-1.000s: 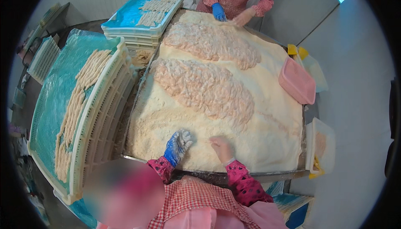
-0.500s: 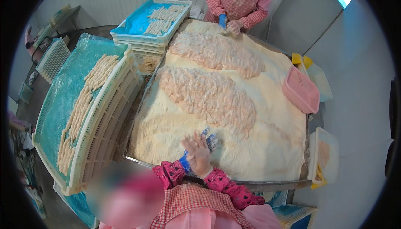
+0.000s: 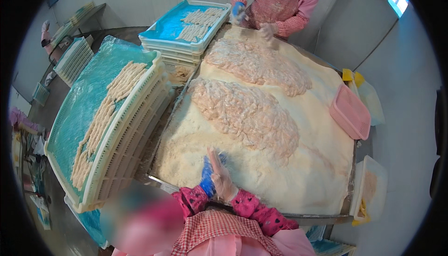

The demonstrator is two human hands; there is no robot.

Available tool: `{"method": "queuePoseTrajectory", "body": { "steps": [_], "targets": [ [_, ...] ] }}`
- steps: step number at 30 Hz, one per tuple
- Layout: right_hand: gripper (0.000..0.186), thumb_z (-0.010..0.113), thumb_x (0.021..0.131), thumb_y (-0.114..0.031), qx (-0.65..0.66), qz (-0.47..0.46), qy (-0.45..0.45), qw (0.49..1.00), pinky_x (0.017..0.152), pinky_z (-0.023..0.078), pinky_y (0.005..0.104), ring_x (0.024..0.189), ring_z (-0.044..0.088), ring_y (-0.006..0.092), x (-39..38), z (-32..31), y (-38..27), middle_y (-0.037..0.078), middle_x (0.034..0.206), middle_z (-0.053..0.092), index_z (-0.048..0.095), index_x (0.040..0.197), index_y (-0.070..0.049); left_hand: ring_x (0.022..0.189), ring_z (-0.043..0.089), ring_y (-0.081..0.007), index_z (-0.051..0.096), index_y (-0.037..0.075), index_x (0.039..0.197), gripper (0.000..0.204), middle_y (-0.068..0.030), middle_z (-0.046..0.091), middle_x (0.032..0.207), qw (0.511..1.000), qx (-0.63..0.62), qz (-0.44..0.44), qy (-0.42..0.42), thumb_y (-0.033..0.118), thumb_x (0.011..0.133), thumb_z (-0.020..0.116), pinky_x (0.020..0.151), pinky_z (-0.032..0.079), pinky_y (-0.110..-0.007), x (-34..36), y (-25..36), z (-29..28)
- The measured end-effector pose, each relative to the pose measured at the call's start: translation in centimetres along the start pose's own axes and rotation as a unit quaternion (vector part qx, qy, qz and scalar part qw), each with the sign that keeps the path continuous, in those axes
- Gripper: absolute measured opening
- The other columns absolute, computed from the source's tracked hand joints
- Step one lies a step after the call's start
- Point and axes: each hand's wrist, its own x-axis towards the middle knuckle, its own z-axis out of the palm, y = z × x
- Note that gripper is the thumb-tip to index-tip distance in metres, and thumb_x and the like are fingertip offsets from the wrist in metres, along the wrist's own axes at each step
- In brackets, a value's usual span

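At the near edge of a powder-covered work table (image 3: 322,181), a blue-gloved left hand (image 3: 206,175) is overlapped by a right hand (image 3: 221,178) in a translucent glove. The nearer mound of raw, pale-pink meat pieces (image 3: 247,116) is set at one o'clock from the pair, apart from the fingertips, its long axis laid from ten o'clock to four; neither hand can be called clearly the closer. Right fingers are held straight and close together, with nothing seen in their grasp; the left palm is hidden, so whether anything is gripped there cannot be told. A farther mound of meat (image 3: 261,64) is spread beyond, toward one o'clock, while a pink basket (image 3: 351,111) is placed at two and stacked trays (image 3: 140,130), topped with pale strips (image 3: 99,127), are ranged at ten.
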Motion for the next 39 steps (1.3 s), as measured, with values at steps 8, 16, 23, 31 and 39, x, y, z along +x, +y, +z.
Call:
{"method": "queuePoseTrajectory", "body": {
  "steps": [8,16,23,31,39],
  "targets": [
    [0.008,0.054,0.077,-0.008,-0.432,0.067,0.005,0.899,0.065,0.044,0.0417,0.073,0.056,0.032,10.1,-4.7,13.9,0.014,0.072,0.057,0.059,0.083,-0.006,0.073,0.051,-0.015,0.045,0.005,0.114,0.038,-0.0031,0.052,0.088,0.989,-0.087,-0.076,0.092,0.036,0.092,0.041,0.069,0.046,-0.029,-0.4,20.4,5.5],
    [0.015,0.064,0.06,-0.005,-0.414,-0.032,-0.052,0.908,0.061,0.043,0.0423,0.065,0.054,0.0337,12.0,-4.6,12.2,0.014,0.062,0.054,0.056,0.073,-0.006,0.092,0.054,-0.0173,0.047,0.006,0.12,0.049,-0.0094,0.056,0.108,0.826,0.406,0.235,0.313,0.044,0.09,0.042,0.079,0.046,-0.034,-9.9,48.0,-0.1],
    [0.017,0.061,0.061,-0.003,-0.29,0.151,-0.001,0.945,0.06,0.045,0.0322,0.063,0.055,0.0249,12.0,-6.4,13.6,0.011,0.069,0.055,0.057,0.078,-0.006,0.112,0.046,-0.018,0.048,0.007,0.124,0.05,-0.0075,0.05,0.122,0.825,0.466,-0.029,0.318,0.044,0.091,0.041,0.099,0.033,-0.031,-12.1,51.5,-6.2],
    [0.026,0.065,0.071,-0.006,-0.094,0.148,-0.081,0.981,0.069,0.049,0.0299,0.073,0.059,0.0189,6.2,-7.0,8.6,0.009,0.087,0.061,0.06,0.096,-0.003,0.115,0.043,-0.0204,0.038,0.005,0.131,0.052,-0.0092,0.044,0.13,0.726,0.627,-0.145,0.243,0.036,0.09,0.047,0.099,0.031,-0.032,-15.0,53.8,-4.4],
    [0.053,0.071,0.067,-0.022,-0.301,0.105,-0.189,0.929,0.088,0.041,0.034,0.101,0.053,0.0233,-2.2,-7.1,2.2,0.011,0.113,0.055,0.054,0.114,-0.006,0.123,0.035,-0.028,0.038,0.002,0.129,0.07,-0.0167,0.037,0.134,0.636,0.73,0.057,-0.244,0.035,0.075,0.067,0.103,0.026,-0.038,-3.3,28.0,4.7]
  ]
}}
